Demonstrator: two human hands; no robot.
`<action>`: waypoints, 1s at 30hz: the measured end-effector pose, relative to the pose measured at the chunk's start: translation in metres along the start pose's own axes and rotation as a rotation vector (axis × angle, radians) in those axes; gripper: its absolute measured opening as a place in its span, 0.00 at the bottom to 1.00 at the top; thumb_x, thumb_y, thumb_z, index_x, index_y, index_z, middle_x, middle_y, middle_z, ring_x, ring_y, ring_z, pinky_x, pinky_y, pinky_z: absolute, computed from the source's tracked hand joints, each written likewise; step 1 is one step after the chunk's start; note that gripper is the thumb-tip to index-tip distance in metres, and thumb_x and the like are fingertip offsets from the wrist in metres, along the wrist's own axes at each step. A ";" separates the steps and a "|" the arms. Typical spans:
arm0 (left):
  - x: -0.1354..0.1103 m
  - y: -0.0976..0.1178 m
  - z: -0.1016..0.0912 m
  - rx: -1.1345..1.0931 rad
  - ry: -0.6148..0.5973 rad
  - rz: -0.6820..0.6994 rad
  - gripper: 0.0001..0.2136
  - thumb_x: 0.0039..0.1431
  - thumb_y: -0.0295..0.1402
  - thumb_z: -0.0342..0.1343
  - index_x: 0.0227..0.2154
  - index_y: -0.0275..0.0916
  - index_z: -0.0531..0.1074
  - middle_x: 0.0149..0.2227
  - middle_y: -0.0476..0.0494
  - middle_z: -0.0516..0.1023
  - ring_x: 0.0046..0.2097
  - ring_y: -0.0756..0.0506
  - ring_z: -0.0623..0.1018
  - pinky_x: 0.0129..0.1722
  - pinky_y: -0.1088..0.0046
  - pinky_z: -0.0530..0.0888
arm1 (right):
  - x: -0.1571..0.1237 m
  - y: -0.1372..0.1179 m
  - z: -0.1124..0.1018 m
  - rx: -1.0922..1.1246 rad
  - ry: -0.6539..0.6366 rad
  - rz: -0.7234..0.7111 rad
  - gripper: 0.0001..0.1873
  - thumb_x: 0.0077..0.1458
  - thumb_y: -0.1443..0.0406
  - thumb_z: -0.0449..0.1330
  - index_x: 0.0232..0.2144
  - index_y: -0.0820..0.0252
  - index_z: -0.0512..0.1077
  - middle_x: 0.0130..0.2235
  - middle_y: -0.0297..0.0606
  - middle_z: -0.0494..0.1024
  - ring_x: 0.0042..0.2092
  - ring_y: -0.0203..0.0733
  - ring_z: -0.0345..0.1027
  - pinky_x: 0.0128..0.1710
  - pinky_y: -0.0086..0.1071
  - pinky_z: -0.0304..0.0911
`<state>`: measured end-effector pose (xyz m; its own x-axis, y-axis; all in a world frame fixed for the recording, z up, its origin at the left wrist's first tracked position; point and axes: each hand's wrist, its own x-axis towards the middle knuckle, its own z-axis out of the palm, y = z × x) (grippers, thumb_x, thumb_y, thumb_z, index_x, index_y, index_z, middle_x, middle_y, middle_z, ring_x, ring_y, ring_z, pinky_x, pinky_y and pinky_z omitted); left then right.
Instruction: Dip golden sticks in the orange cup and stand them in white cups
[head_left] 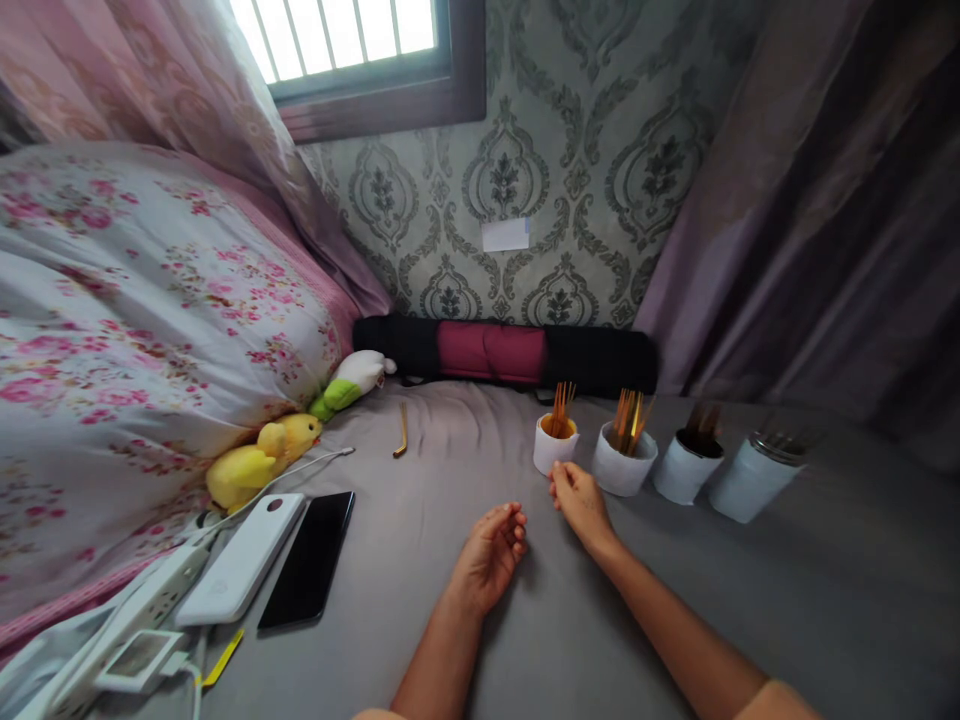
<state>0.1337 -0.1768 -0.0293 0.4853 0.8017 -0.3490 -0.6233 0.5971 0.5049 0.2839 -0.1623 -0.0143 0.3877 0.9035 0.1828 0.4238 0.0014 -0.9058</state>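
My right hand [581, 503] is close in front of a small white cup [553, 455], its thumb and fingertips pinched together; anything between them is too small to make out. Thin orange-gold sticks [561, 408] stand upright in that cup. Palm turned up, my left hand [491, 555] hovers beside it with loosely curled fingers and nothing visible in it. Right of the small cup is a wider white cup [622, 470] with more gold sticks. Beyond it are a white-wrapped cup [684, 478] with dark brown sticks and a taller one [754, 485] with greyish sticks, both blurred.
A thin gold piece with a bent end [403, 432] lies on the grey sheet [420, 540]. At left are a black phone [309, 560], a white power bank [244, 560], a power strip [142, 620] and a yellow plush toy [259, 465]. A black-and-maroon roll [491, 352] lies along the wall.
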 end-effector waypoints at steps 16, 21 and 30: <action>-0.001 0.001 0.002 0.010 0.012 0.010 0.07 0.48 0.29 0.56 0.31 0.31 0.69 0.26 0.47 0.71 0.24 0.56 0.69 0.21 0.82 0.63 | -0.017 0.019 0.024 -0.048 0.041 -0.059 0.21 0.53 0.52 0.43 0.23 0.60 0.67 0.21 0.38 0.72 0.20 0.36 0.62 0.18 0.26 0.53; -0.001 0.001 0.003 0.004 0.005 -0.006 0.07 0.48 0.29 0.56 0.31 0.31 0.69 0.26 0.47 0.71 0.24 0.56 0.69 0.22 0.82 0.63 | -0.019 0.018 0.022 -0.038 0.026 -0.081 0.22 0.53 0.51 0.43 0.23 0.60 0.66 0.21 0.38 0.72 0.22 0.37 0.63 0.19 0.26 0.54; 0.005 0.006 0.003 0.035 0.038 -0.052 0.06 0.48 0.28 0.55 0.30 0.32 0.68 0.25 0.47 0.71 0.23 0.56 0.68 0.21 0.82 0.63 | -0.019 0.020 0.021 -0.046 -0.008 -0.071 0.20 0.54 0.53 0.43 0.25 0.60 0.66 0.23 0.39 0.73 0.21 0.35 0.63 0.19 0.26 0.54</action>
<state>0.1339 -0.1692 -0.0258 0.4925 0.7707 -0.4043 -0.5761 0.6369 0.5123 0.2677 -0.1701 -0.0444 0.3493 0.9050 0.2428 0.4875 0.0458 -0.8719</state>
